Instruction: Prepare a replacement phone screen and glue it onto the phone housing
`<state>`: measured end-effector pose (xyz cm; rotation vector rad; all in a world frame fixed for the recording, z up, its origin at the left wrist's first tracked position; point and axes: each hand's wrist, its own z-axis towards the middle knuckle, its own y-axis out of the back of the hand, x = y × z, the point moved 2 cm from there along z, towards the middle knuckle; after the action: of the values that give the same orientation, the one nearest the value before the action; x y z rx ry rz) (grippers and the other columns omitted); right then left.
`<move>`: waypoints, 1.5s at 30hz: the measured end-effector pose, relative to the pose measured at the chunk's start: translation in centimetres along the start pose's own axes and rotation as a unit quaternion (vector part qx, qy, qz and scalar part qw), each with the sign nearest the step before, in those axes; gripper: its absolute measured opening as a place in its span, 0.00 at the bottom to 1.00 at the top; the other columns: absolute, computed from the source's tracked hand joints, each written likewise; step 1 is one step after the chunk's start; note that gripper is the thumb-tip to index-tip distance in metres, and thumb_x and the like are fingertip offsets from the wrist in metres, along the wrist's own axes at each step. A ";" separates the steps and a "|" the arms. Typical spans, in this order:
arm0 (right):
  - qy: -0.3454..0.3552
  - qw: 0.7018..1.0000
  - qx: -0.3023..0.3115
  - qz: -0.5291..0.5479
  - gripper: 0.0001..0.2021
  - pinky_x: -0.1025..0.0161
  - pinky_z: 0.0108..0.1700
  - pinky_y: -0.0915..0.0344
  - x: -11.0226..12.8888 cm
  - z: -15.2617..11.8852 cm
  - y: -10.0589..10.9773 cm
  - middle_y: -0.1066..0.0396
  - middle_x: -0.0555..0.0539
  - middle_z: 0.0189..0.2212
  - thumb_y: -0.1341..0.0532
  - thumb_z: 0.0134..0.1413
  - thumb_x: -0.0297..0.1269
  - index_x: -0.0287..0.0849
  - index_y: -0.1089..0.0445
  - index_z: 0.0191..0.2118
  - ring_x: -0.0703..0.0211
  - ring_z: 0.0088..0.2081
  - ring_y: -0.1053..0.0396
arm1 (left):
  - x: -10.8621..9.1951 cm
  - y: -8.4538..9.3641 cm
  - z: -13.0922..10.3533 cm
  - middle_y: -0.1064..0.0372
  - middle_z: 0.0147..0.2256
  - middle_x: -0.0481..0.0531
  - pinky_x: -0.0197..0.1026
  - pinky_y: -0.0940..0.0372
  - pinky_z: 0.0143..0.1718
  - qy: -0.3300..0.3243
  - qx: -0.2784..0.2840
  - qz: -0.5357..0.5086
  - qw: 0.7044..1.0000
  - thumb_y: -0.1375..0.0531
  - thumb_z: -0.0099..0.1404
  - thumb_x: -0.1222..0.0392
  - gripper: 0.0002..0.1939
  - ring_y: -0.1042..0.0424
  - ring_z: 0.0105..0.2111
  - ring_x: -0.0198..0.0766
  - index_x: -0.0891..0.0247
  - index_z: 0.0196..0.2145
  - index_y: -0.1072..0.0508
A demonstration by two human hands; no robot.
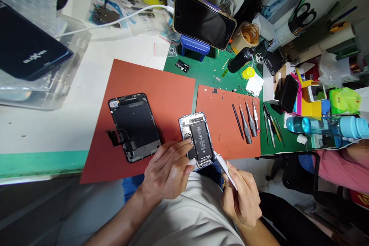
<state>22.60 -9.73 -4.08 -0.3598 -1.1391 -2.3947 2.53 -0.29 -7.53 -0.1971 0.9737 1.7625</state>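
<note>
An opened phone body (pixel 200 138), its battery and inner parts bare, lies tilted at the front edge of the mats. My left hand (pixel 167 169) grips its lower left side, fingers curled over the frame and thumb near the bottom corner. In my right hand (pixel 243 196) is a slim white-handled tool (pixel 223 167), closed between thumb and fingers. Its tip meets the phone's lower right edge; the tip's exact shape is too small to tell. Left of the phone, a detached phone screen (pixel 135 127) rests inner side up with its flex cable sticking out.
Several screwdrivers (pixel 245 123) lie on the right orange mat (pixel 225 103), with tweezers (pixel 269 123) beyond. A phone on a blue stand (pixel 196 44) stands at the back. A blue water bottle (pixel 325 126) lies at right, near another person's pink clothing (pixel 337 169).
</note>
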 end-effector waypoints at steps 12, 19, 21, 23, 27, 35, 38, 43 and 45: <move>-0.014 1.000 0.005 -0.004 0.25 0.56 0.34 0.21 0.2 0.1 0.5 0.15 0.37 0.48 0.30 0.60 0.17 0.38 0.24 0.62 0.51 0.39 0.19 | 0.2 -0.1 -0.3 0.19 0.44 0.67 0.56 0.24 0.44 0.002 0.007 -0.004 1.000 0.49 0.79 0.67 0.07 0.17 0.49 0.53 0.62 0.44 0.32; -0.015 1.000 0.010 -0.008 0.28 0.56 0.35 0.20 0.1 -0.1 0.6 0.15 0.37 0.49 0.30 0.60 0.16 0.39 0.25 0.64 0.51 0.40 0.18 | 0.2 -0.3 -0.2 0.18 0.43 0.68 0.55 0.25 0.46 -0.004 0.001 0.004 1.000 0.49 0.79 0.66 0.07 0.16 0.49 0.53 0.63 0.43 0.32; -0.014 1.000 0.011 -0.004 0.28 0.56 0.35 0.20 0.2 -0.1 0.7 0.15 0.36 0.49 0.30 0.59 0.15 0.38 0.25 0.64 0.51 0.40 0.19 | 0.2 -0.3 -0.2 0.18 0.43 0.67 0.54 0.25 0.46 -0.002 -0.002 0.002 1.000 0.49 0.79 0.65 0.07 0.16 0.48 0.53 0.62 0.43 0.32; -0.017 1.000 0.007 -0.001 0.28 0.56 0.35 0.20 0.2 -0.1 0.8 0.15 0.37 0.48 0.31 0.59 0.15 0.37 0.24 0.63 0.51 0.39 0.19 | 0.2 -0.3 -0.1 0.18 0.42 0.66 0.54 0.24 0.45 0.001 -0.005 0.000 1.000 0.49 0.79 0.65 0.07 0.16 0.48 0.52 0.61 0.42 0.33; -0.041 0.999 0.016 0.003 0.25 0.56 0.35 0.20 0.2 -0.2 1.0 0.15 0.39 0.48 0.31 0.62 0.17 0.39 0.23 0.62 0.52 0.40 0.19 | 0.1 -0.2 0.1 0.18 0.42 0.65 0.53 0.24 0.44 -0.003 -0.007 0.011 1.000 0.49 0.80 0.64 0.08 0.16 0.47 0.51 0.60 0.42 0.33; -0.051 0.999 0.014 0.014 0.24 0.56 0.35 0.22 0.0 -0.2 1.2 0.15 0.39 0.47 0.32 0.62 0.16 0.40 0.23 0.61 0.52 0.38 0.19 | 0.1 -0.1 -0.1 0.18 0.42 0.66 0.54 0.24 0.44 -0.004 -0.004 0.012 1.000 0.49 0.80 0.65 0.08 0.16 0.48 0.52 0.60 0.42 0.33; -0.055 0.998 0.009 0.017 0.24 0.57 0.34 0.22 0.0 -0.1 1.1 0.15 0.40 0.46 0.32 0.62 0.16 0.41 0.23 0.60 0.53 0.37 0.20 | 0.2 -0.2 -0.1 0.17 0.42 0.65 0.54 0.24 0.45 0.002 -0.006 0.004 1.000 0.49 0.80 0.65 0.07 0.16 0.48 0.52 0.60 0.42 0.33; -0.066 0.997 0.002 0.025 0.24 0.57 0.34 0.22 -0.1 0.0 1.2 0.15 0.41 0.45 0.32 0.61 0.16 0.41 0.21 0.59 0.53 0.37 0.20 | 0.1 -0.2 0.0 0.18 0.41 0.67 0.54 0.24 0.44 -0.009 -0.008 0.010 1.000 0.49 0.79 0.65 0.07 0.16 0.47 0.53 0.61 0.42 0.33; -0.069 0.997 0.000 0.028 0.25 0.57 0.33 0.23 -0.1 0.1 1.2 0.15 0.41 0.45 0.32 0.60 0.15 0.41 0.21 0.59 0.53 0.37 0.21 | 0.1 -0.2 0.0 0.18 0.41 0.68 0.55 0.24 0.44 -0.013 -0.006 0.013 1.000 0.49 0.79 0.66 0.07 0.16 0.47 0.53 0.61 0.42 0.33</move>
<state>23.29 -10.26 -3.24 -0.5567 -1.1717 -2.3507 2.61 -0.22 -7.71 -0.1703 0.9512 1.7922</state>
